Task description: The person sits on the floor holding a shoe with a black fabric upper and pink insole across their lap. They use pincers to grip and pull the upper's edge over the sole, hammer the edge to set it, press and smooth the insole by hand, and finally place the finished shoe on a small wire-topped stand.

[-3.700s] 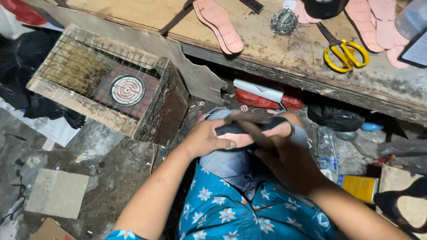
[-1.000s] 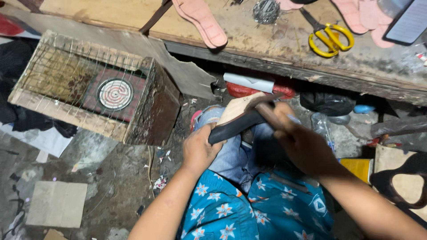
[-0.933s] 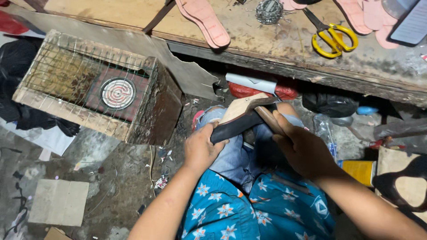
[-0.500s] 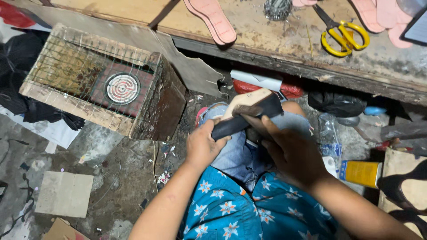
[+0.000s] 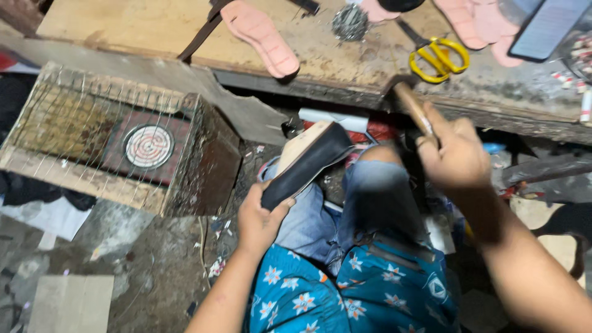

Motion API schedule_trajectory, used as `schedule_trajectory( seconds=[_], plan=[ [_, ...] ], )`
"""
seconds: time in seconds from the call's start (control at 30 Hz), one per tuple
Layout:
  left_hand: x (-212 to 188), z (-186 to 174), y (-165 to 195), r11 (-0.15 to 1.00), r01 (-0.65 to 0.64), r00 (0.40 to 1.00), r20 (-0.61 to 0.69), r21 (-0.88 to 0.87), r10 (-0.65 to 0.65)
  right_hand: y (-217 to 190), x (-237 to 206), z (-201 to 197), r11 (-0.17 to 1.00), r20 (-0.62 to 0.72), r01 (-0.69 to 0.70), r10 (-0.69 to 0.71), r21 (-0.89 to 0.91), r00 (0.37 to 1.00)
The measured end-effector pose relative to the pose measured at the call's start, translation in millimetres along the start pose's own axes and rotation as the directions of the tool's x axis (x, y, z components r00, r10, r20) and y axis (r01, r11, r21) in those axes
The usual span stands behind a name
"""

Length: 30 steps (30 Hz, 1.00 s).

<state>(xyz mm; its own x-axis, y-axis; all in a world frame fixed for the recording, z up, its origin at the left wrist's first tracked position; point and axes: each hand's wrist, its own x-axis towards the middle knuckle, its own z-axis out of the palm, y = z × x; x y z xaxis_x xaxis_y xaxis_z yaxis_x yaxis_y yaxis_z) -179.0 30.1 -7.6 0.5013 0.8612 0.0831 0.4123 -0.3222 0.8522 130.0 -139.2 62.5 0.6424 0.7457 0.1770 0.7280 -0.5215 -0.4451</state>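
My left hand [image 5: 260, 217] grips the near end of a black shoe sole [image 5: 306, 163] with a tan inner face, held tilted over my knees. My right hand [image 5: 454, 154] is raised to the right of the sole, closed around the wooden handle of a hammer [image 5: 412, 106]. The hammer's head is blurred against the bench edge. My lap is covered by jeans and a blue flowered cloth [image 5: 345, 290].
A wooden workbench [image 5: 154, 24] runs across the top with pink insoles [image 5: 260, 38], yellow-handled scissors [image 5: 439, 57] and a pile of small nails [image 5: 349, 22]. A wire-topped wooden box with an electric coil heater [image 5: 148, 146] stands at left. Clutter lies under the bench.
My right hand has left the sole and lifted up to the right, now holding a hammer. My left hand keeps the sole tilted in about the same place.
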Motion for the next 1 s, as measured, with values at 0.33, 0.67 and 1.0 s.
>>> schedule_trajectory(
  seconds=[0.33, 0.67, 1.0],
  plan=[
    [8, 14, -34, 0.887, 0.11, 0.993, 0.09, -0.448, -0.078, 89, 94, 19, 0.962, -0.263, -0.064, -0.009, -0.266, 0.965],
    [-18, 25, -12, 0.396, 0.415, 0.904, 0.323, -0.819, -0.279, 26, 66, 20, 0.973, -0.394, 0.23, -0.211, 0.002, 0.895],
    [-46, 47, 39, 0.545, 0.424, 0.866, 0.501, -0.724, -0.009, -85, -61, 44, 0.27, 0.423, -0.344, -0.341, 0.899, 0.839]
  ],
)
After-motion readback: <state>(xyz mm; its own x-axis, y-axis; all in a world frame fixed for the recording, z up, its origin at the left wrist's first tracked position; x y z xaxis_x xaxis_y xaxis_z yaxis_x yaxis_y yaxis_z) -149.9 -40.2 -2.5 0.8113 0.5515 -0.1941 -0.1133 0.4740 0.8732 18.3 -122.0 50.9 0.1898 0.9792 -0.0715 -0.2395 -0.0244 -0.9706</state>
